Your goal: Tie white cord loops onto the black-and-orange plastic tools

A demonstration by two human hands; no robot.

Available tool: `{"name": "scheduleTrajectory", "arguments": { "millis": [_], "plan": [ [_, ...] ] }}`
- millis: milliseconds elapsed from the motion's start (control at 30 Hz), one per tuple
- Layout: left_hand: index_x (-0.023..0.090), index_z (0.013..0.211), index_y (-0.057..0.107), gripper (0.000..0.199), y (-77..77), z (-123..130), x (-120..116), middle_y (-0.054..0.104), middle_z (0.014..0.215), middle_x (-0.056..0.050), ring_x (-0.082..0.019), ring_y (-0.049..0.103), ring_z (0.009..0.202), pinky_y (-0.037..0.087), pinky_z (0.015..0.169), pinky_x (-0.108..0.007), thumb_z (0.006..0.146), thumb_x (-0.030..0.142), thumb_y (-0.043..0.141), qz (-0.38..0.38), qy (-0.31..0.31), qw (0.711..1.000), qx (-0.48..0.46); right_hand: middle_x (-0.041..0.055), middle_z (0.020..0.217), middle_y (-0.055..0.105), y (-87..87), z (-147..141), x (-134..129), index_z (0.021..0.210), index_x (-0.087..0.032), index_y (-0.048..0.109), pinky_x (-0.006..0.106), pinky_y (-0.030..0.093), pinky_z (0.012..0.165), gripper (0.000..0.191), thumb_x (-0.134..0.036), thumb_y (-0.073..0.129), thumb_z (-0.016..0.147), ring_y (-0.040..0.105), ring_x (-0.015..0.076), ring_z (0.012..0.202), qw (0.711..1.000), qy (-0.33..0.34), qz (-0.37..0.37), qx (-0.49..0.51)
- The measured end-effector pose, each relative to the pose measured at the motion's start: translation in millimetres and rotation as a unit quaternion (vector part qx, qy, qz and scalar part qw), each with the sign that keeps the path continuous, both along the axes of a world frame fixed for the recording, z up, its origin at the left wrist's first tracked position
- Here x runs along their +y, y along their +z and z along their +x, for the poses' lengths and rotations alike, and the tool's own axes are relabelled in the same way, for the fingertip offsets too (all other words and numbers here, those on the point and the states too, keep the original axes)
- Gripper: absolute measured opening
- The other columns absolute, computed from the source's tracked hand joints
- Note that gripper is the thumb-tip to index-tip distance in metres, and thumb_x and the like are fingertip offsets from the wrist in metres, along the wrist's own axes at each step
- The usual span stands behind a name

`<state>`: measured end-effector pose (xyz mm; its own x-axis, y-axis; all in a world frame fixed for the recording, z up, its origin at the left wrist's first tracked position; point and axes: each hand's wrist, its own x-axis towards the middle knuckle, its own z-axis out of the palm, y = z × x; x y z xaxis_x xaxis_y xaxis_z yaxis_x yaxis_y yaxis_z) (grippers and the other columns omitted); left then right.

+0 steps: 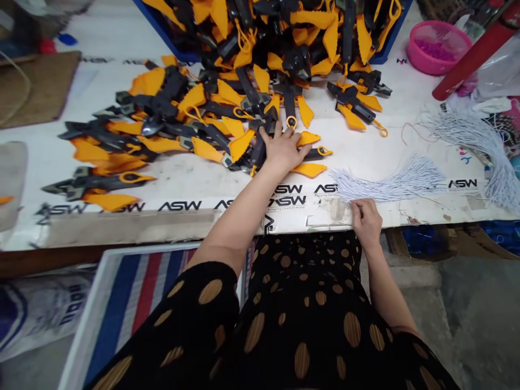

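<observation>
My left hand lies with fingers spread on a black and orange plastic piece, a winged, dagger-like toy by its look, at the near edge of a heap of such toys. Its fingertips press on the black part; orange fins show beside the palm. My right hand is at the table's front edge, thumb and fingers pinched together. It touches the near side of a bundle of thin white strands. Whether a strand is between those fingers is too small to tell.
A blue crate full of the same toys stands at the back. One toy lies apart on the right. Further right are a pink basket, a red tube and a larger strand bundle. A brown board lies left.
</observation>
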<state>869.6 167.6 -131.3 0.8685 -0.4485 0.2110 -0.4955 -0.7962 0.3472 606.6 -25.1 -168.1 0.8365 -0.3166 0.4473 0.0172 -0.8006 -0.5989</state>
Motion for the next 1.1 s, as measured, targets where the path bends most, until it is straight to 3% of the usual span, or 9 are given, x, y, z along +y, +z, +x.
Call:
{"name": "scheduleTrajectory", "arguments": {
  "millis": [100, 233, 400, 567, 733, 833, 1000, 1033, 1100],
  "plan": [
    [0.024, 0.127, 0.066, 0.058, 2.0, -12, 31, 0.062, 0.142, -0.013, -0.040, 0.022, 0.153, 0.001, 0.120, -0.074, 0.093, 0.064, 0.044, -0.031, -0.009, 0.999, -0.004, 0.0070, 0.098, 0.069, 1.5, 0, -1, 0.101, -0.024, 0.067, 0.035, 0.055, 0.078, 0.019, -0.033, 0.051, 0.102, 0.066, 0.0214, 0.093, 1.000, -0.001, 0.008, 0.001],
    [0.027, 0.130, 0.062, 0.054, 10.8, -22, 71, 0.052, 0.152, -0.008, -0.032, 0.022, 0.155, 0.012, 0.125, -0.062, 0.092, 0.063, 0.048, -0.070, 0.001, 0.997, -0.021, 0.0081, 0.100, 0.067, 4.1, 1, -3, 0.102, -0.024, 0.065, 0.037, 0.054, 0.083, 0.020, -0.034, 0.048, 0.103, 0.065, 0.0224, 0.097, 1.000, 0.001, 0.016, 0.004],
    [0.023, 0.134, 0.059, 0.059, -1.1, -37, 114, 0.054, 0.141, -0.019, -0.045, 0.043, 0.140, 0.030, 0.117, -0.067, 0.088, 0.060, 0.058, -0.108, 0.109, 0.987, -0.044, 0.0076, 0.100, 0.064, 1.7, 1, -8, 0.100, -0.023, 0.060, 0.036, 0.052, 0.084, 0.017, -0.033, 0.046, 0.103, 0.063, 0.0216, 0.095, 1.000, -0.009, 0.006, 0.008],
    [0.023, 0.138, 0.056, 0.057, -19.3, -37, 133, 0.059, 0.133, -0.019, -0.040, 0.056, 0.128, 0.044, 0.109, -0.057, 0.092, 0.057, 0.053, -0.113, 0.080, 0.989, -0.044, 0.0077, 0.100, 0.064, -3.8, 3, -9, 0.100, -0.022, 0.059, 0.036, 0.049, 0.084, 0.017, -0.032, 0.046, 0.103, 0.063, 0.0218, 0.095, 1.000, -0.015, 0.005, 0.001],
    [0.021, 0.128, 0.061, 0.055, -16.3, -33, 138, 0.063, 0.129, -0.017, -0.033, 0.057, 0.128, 0.044, 0.113, -0.048, 0.095, 0.062, 0.045, -0.190, 0.074, 0.977, -0.061, 0.0075, 0.099, 0.066, -4.4, 5, -8, 0.098, -0.023, 0.061, 0.035, 0.049, 0.082, 0.017, -0.032, 0.048, 0.102, 0.063, 0.0221, 0.093, 1.000, -0.013, -0.002, -0.001],
    [0.018, 0.128, 0.055, 0.070, -10.0, -23, 144, 0.065, 0.125, -0.013, -0.025, 0.061, 0.118, 0.049, 0.105, -0.042, 0.093, 0.077, 0.036, -0.286, 0.113, 0.950, -0.051, 0.0073, 0.099, 0.066, -4.6, 6, -8, 0.097, -0.023, 0.062, 0.035, 0.049, 0.081, 0.018, -0.033, 0.048, 0.101, 0.063, 0.0218, 0.092, 1.000, -0.010, -0.005, -0.008],
    [0.016, 0.134, 0.037, 0.095, -6.0, 28, 171, 0.065, 0.110, -0.001, -0.008, 0.057, 0.084, 0.051, 0.081, -0.033, 0.081, 0.093, 0.018, -0.450, 0.215, 0.857, 0.128, 0.0077, 0.099, 0.066, -3.9, 5, -8, 0.097, -0.023, 0.061, 0.036, 0.050, 0.085, 0.018, -0.033, 0.046, 0.102, 0.063, 0.0224, 0.094, 1.000, 0.001, 0.002, -0.011],
    [0.017, 0.131, 0.039, 0.097, -6.4, 40, 180, 0.065, 0.107, 0.000, -0.008, 0.056, 0.084, 0.051, 0.081, -0.033, 0.077, 0.095, 0.017, -0.450, 0.220, 0.854, 0.142, 0.0077, 0.099, 0.066, -3.7, 5, -8, 0.097, -0.023, 0.061, 0.037, 0.050, 0.086, 0.018, -0.033, 0.046, 0.102, 0.063, 0.0225, 0.095, 1.000, 0.001, 0.005, -0.011],
    [0.017, 0.124, 0.043, 0.098, -6.4, 58, 197, 0.066, 0.100, 0.000, -0.012, 0.058, 0.088, 0.053, 0.083, -0.039, 0.076, 0.096, 0.011, -0.401, 0.222, 0.882, 0.113, 0.0075, 0.099, 0.066, -3.5, 4, -8, 0.097, -0.023, 0.060, 0.036, 0.050, 0.086, 0.018, -0.032, 0.046, 0.102, 0.063, 0.0223, 0.095, 1.000, 0.000, 0.009, -0.009]
  ]
}}
